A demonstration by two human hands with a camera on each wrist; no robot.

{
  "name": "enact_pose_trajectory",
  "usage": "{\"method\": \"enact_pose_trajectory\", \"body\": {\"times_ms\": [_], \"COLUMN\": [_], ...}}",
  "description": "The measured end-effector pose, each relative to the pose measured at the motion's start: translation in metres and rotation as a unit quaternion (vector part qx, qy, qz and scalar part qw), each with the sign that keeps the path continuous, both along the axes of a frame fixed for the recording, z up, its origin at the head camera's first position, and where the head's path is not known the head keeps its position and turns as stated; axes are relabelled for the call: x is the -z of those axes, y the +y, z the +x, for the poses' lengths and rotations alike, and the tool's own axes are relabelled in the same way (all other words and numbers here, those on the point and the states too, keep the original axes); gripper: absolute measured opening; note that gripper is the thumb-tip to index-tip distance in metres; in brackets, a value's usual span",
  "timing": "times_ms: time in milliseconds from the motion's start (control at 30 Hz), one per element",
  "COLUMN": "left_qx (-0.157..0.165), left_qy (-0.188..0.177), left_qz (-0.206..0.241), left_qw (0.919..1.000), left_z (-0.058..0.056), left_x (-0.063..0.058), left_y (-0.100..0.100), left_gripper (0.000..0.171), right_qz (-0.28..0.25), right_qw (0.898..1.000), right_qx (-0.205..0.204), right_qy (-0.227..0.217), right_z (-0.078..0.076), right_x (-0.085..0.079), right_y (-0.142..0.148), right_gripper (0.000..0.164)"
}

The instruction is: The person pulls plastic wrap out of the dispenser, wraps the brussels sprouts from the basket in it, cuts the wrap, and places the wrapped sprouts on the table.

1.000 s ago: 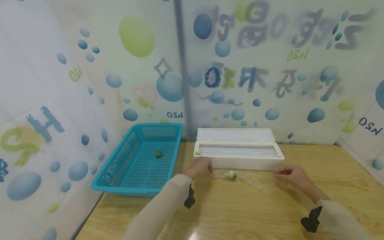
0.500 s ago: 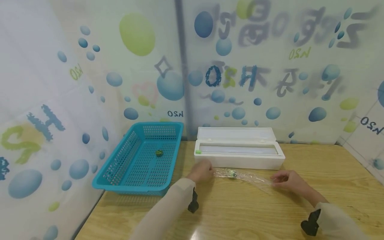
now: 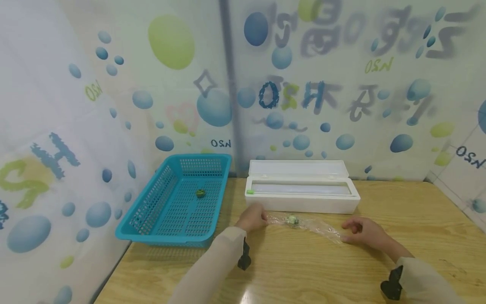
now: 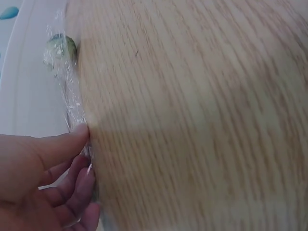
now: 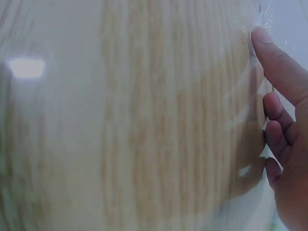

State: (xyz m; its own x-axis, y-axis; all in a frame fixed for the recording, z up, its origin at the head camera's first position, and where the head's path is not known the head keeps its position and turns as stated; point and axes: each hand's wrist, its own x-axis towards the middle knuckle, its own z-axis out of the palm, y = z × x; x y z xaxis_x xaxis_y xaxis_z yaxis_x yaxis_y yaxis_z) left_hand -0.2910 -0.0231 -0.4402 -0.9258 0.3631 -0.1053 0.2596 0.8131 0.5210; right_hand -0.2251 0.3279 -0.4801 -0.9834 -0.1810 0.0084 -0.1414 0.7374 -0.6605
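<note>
Clear film (image 3: 320,228) is lying before the white box (image 3: 303,205), covering a green piece (image 3: 292,220); left hand (image 3: 252,217) is pinching one end, right hand (image 3: 366,233) is thumb-touching the other, fingers apart. Likely light, clingy, tear-prone; I'd be gripping the ends.

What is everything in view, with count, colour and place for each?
Table: 1, tan, foreground
Spotted backdrop: count unclear, multicoloured, behind table
Basket: 1, blue, left on table
Loose lump: 1, green, inside basket
Open box: 1, white, right of basket
Tab: 1, green, box's left end
Film: 1, clear, in front of box
Wrapped lump: 1, green, inside film
Sleeves: 2, cream, foreground
Wrist pieces: 2, black, beside sleeves
Left hand: 1, bare, pinching film's left end
Right hand: 1, bare, at film's right end
</note>
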Motion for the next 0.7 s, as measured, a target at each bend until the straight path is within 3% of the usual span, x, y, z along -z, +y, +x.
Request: {"method": "enact_pose_trajectory", "body": {"times_ms": [300, 467, 700], "left_qx": [0.015, 0.003, 0.003], "left_qy": [-0.011, -0.016, 0.006], "left_qz": [0.034, 0.05, 0.061], "left_qw": [0.9992, 0.9986, 0.9981], "left_z": [-0.006, -0.004, -0.004], "left_x": [0.007, 0.006, 0.008], "left_y": [-0.007, -0.007, -0.013], "left_gripper": [0.011, 0.012, 0.018], "right_qz": [0.034, 0.038, 0.018], "right_qw": [0.999, 0.999, 0.997], "right_qx": [-0.023, -0.034, -0.076], "right_qy": [0.015, 0.002, -0.012], "right_z": [0.003, 0.005, 0.002], "right_x": [-0.003, -0.008, -0.01], "right_y": [0.0, -0.001, 0.005], "right_gripper": [0.044, 0.047, 0.055]}}
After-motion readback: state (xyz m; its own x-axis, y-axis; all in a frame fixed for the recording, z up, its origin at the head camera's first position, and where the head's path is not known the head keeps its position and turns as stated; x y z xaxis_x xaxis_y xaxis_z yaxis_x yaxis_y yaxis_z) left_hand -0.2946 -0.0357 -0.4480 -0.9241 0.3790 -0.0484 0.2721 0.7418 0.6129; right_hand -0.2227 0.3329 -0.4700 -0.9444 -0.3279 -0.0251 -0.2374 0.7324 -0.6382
